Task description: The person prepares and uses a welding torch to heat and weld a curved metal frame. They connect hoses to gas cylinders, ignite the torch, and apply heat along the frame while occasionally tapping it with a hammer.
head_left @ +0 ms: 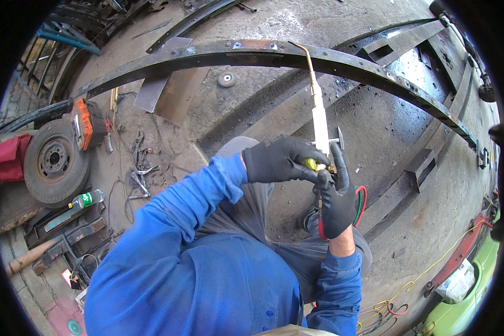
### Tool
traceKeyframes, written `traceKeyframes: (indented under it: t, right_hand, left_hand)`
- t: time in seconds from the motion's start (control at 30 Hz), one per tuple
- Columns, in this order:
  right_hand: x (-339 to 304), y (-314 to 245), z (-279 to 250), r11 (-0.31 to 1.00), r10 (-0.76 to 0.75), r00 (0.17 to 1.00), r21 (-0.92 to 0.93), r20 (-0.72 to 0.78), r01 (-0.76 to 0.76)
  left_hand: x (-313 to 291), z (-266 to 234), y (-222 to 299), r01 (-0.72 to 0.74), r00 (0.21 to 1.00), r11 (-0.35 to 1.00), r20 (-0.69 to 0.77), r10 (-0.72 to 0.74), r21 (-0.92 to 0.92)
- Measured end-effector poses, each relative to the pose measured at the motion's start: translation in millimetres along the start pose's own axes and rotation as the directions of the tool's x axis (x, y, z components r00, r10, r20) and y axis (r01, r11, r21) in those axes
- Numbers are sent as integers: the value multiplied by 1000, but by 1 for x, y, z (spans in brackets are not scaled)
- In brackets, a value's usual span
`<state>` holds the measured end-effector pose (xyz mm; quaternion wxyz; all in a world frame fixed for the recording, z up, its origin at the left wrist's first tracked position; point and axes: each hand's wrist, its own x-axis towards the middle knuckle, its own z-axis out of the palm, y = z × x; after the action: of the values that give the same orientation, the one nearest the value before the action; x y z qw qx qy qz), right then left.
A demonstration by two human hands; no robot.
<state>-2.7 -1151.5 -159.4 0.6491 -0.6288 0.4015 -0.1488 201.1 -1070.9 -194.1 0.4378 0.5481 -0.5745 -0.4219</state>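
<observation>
A gas torch (pixel 320 124) with a bright metal body and thin bent brass tip points away from me. My right hand (pixel 337 206), in a black glove, is closed round its valve end, and the thumb and a raised finger show beside the valves. My left hand (pixel 274 160), gloved too, comes in from the left with its fingers pinched on a small yellow lighter (pixel 311 164) against the torch body. Red and green hoses (pixel 360 200) loop behind my right hand. The torch tip overlaps a long curved steel beam (pixel 229 52) in the picture; no flame shows.
At the left are a wheel (pixel 54 160), an orange-and-black case (pixel 85 124), a plastic bottle (pixel 87 199) and scattered clamps (pixel 140 179). A grinding disc (pixel 227 79) lies on the floor beyond me. Steel channels (pixel 297 109) cross the floor ahead. A yellow cable (pixel 411 283) runs at the right.
</observation>
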Motion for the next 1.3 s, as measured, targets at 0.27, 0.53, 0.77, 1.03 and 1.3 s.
traceKeyframes:
  t: [0.27, 0.53, 0.77, 1.03, 1.3]
  right_hand:
    - [-6, 7, -7, 995, -71, 997, -74, -31, 68]
    - [-15, 7, -4, 993, -49, 997, -106, 60, 55]
    - [-22, -4, -8, 983, -57, 983, -164, 177, 87]
    - [-24, -5, -11, 974, -94, 981, -188, 169, 125]
    - [-27, -5, -21, 961, -97, 977, -237, 192, 142]
  left_hand:
    - [0, -82, -40, 281, 823, 918, -422, -381, -280]
    - [16, -123, -93, 24, 802, 881, -517, -300, -473]
    - [29, -144, -104, 74, 725, 841, -550, -415, -536]
    - [23, -139, -88, 87, 734, 820, -521, -437, -566]
    - [27, -142, -103, 253, 675, 826, -521, -523, -503]
